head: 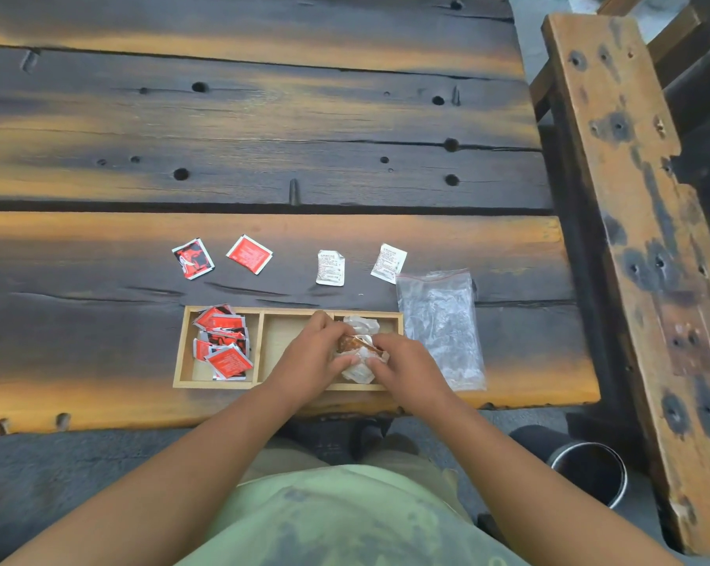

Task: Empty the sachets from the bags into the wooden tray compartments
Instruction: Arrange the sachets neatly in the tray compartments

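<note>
I have my left hand [312, 353] and right hand [402, 361] both pinched shut on the crumpled bag [359, 363] low in the frame's centre, over the wooden tray [263, 316], and a hard tug risks scattering sachets past the right compartment.

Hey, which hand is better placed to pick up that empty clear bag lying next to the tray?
Right. The right hand is already on the tray's right end, just beside the clear bag. The left hand sits over the tray's middle and would have to cross over the right.

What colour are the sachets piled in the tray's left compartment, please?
Mostly red, with some black and white print; the sachets show best in the head view.
</note>
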Demonstrator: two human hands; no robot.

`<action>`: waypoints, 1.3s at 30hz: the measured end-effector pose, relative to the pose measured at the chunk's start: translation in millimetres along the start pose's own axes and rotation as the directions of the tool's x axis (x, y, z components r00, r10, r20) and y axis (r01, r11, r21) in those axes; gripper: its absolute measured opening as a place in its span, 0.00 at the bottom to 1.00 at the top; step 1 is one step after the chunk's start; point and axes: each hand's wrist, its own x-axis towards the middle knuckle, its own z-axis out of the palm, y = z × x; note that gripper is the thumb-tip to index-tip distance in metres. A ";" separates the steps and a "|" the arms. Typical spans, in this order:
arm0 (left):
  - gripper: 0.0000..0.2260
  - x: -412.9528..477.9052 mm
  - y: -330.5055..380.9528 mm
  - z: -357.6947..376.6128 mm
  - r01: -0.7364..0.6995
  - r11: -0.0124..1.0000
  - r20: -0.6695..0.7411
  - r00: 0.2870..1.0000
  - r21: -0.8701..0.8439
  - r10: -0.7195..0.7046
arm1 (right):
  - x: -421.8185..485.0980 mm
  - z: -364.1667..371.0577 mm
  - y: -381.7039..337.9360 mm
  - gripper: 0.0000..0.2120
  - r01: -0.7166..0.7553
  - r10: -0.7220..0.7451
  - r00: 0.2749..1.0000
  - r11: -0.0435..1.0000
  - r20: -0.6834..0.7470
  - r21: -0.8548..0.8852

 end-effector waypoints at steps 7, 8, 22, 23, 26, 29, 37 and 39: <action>0.18 4.4 4.6 2.0 0.033 0.998 0.009 0.999 0.056 -0.033 | 5.2 -5.7 1.4 0.11 -0.219 0.210 0.976 0.926 0.062 0.307; 0.19 5.4 5.0 3.3 0.034 0.995 0.014 0.999 0.090 -0.036 | 6.5 -5.5 1.5 0.13 -0.214 0.211 0.977 0.949 0.037 0.233; 0.27 3.4 3.0 15.4 -0.004 0.960 -0.008 1.000 0.279 0.006 | 6.4 3.6 4.3 0.29 0.015 -0.034 0.996 0.972 -0.079 -0.233; 0.26 1.8 2.3 16.1 -0.020 0.958 -0.009 1.000 0.285 0.024 | 6.7 4.3 4.6 0.29 0.022 -0.042 0.996 0.971 -0.078 -0.237; 0.22 -1.1 -1.1 19.4 -0.047 0.945 -0.004 0.999 0.323 0.051 | 6.3 6.0 6.6 0.29 0.038 -0.054 0.997 0.970 -0.060 -0.241; 0.23 1.0 -2.0 20.3 -0.029 0.949 0.015 1.000 0.314 0.026 | 6.5 5.0 7.0 0.29 0.042 -0.050 0.998 0.975 -0.034 -0.217; 0.23 6.0 -3.5 18.5 -0.010 0.961 0.061 0.998 0.275 -0.007 | 12.0 -0.8 4.6 0.21 0.020 -0.017 1.000 0.948 0.011 -0.316; 0.23 6.6 -3.1 19.8 -0.005 0.963 0.057 0.998 0.269 -0.011 | 13.7 -0.5 3.1 0.19 0.011 -0.009 1.000 0.941 0.007 -0.339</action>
